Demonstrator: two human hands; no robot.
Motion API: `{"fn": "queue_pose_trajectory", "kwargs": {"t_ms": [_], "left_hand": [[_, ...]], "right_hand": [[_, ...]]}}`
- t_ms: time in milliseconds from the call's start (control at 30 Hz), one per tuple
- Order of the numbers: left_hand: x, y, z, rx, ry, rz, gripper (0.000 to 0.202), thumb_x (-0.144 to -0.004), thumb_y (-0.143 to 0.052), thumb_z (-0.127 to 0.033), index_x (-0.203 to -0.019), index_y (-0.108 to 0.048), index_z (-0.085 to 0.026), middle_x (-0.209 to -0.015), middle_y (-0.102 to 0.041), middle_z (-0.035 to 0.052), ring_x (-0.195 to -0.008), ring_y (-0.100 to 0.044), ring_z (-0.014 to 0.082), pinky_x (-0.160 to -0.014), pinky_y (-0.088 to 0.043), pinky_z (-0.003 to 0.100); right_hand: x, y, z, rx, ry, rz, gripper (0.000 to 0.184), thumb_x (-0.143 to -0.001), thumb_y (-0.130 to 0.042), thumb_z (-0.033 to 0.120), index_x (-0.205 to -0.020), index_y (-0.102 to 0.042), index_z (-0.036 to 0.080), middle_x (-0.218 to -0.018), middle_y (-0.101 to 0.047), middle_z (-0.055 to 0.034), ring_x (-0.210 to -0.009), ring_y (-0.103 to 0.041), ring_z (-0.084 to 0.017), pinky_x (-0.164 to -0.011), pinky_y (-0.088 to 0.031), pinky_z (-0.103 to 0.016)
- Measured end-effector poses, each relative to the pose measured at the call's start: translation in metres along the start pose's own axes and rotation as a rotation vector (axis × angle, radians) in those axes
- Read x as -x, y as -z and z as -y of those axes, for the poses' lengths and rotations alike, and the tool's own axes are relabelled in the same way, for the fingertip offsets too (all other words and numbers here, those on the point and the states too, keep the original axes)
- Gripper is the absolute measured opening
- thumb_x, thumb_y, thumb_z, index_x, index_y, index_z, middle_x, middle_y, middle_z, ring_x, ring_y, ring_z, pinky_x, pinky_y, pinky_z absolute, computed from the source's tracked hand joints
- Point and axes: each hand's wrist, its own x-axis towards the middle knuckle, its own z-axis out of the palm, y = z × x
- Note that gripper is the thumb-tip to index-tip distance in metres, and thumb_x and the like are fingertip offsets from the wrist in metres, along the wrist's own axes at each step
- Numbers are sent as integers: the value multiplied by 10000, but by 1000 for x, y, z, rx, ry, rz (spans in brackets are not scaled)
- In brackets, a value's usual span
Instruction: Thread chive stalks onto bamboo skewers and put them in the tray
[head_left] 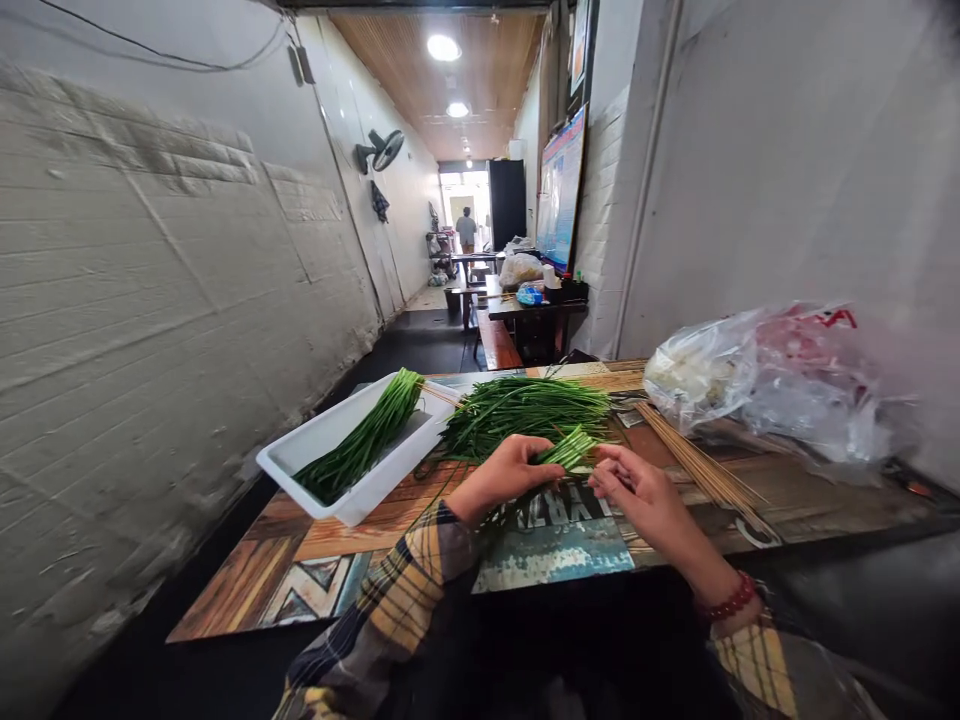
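My left hand (504, 474) is closed round a small bunch of green chives (571, 446), whose cut ends stick out to the right. My right hand (637, 491) is just beside those ends, fingers curled and pinched at the bunch; what it holds, if anything, is too small to see. Both hands rest over the patterned wooden table (330, 560). Behind them lies a loose pile of chives (525, 408). A white rectangular tray (330, 440) at the left holds a neat row of chives (364, 440).
A bundle of thin bamboo skewers (697, 462) lies to the right of my hands. Clear plastic bags (772, 380) sit at the right against the wall. A narrow corridor with benches and tables runs ahead; a person (466, 230) stands far off in the doorway.
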Motion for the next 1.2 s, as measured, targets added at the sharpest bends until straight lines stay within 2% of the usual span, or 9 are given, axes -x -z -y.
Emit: {"fn": "queue_pose_trajectory", "kwargs": {"t_ms": [67,133,300,433,633,733,833,933,1200], "left_hand": [[-1,2,-3,-19,16,60,357,-686,-685,-478,-666,-627,-126,-564,-569,-14,-469,-415,69,-453,-284,201],[-3,1,-8,-61,14,116,358,-694,-680,-478,-658,-633,-125,-550,-576,-10,-449,-407,69,-442,-267,207],[-13,-5,-14,-222,18,268,397,-732,-640,-497,-673,-626,-105,-568,-583,-6,-465,-402,63,-448,-271,199],[-25,-5,-2,-397,4,329,387,-755,-624,-477,-832,-657,-99,-626,-587,-22,-528,-443,67,-493,-315,181],[-39,3,47,-764,-80,135,298,-711,-675,-346,-953,-707,-175,-811,-676,10,-713,-561,128,-649,-411,207],[-47,9,59,-702,-95,-118,234,-773,-600,-284,-936,-714,-162,-899,-699,51,-798,-607,155,-722,-449,235],[-61,8,63,-568,-62,-319,233,-824,-521,-241,-904,-711,-135,-844,-707,61,-757,-619,150,-679,-466,238],[-77,-2,70,-563,-90,-280,204,-814,-529,-201,-885,-712,-145,-824,-706,45,-748,-618,142,-687,-473,238],[-119,-31,73,-942,-255,-94,225,-842,-501,-155,-957,-694,-171,-949,-659,60,-895,-590,167,-839,-456,282]], "right_hand": [[-2,4,-1,-9,20,-19,389,-869,-538,434,-1172,-531,190,-897,-666,-52,-811,-654,-175,-731,-531,-307],[-4,7,1,-1,40,-52,393,-860,-552,428,-1175,-531,194,-910,-654,-52,-835,-639,-172,-735,-517,-296],[-7,0,4,111,54,-125,306,-898,-482,440,-1033,-576,181,-647,-558,17,-554,-539,-122,-522,-415,-228],[0,-17,-15,128,-39,-232,311,-922,-415,462,-904,-563,189,-517,-491,49,-426,-467,-111,-454,-352,-227],[16,-33,-78,71,-250,-285,362,-907,-394,506,-869,-562,188,-416,-455,63,-388,-480,-143,-454,-361,-243],[17,-29,-97,117,-299,-297,378,-895,-402,516,-867,-581,185,-423,-479,52,-411,-506,-156,-465,-361,-247],[15,-25,-101,162,-300,-300,385,-894,-400,514,-858,-590,181,-424,-479,50,-412,-500,-155,-469,-354,-249],[14,-24,-98,199,-284,-319,392,-897,-399,507,-848,-603,175,-448,-497,40,-428,-501,-152,-480,-358,-249],[14,-26,-97,203,-211,-373,344,-903,-425,454,-810,-611,180,-577,-594,7,-494,-525,-134,-519,-378,-239]]}}
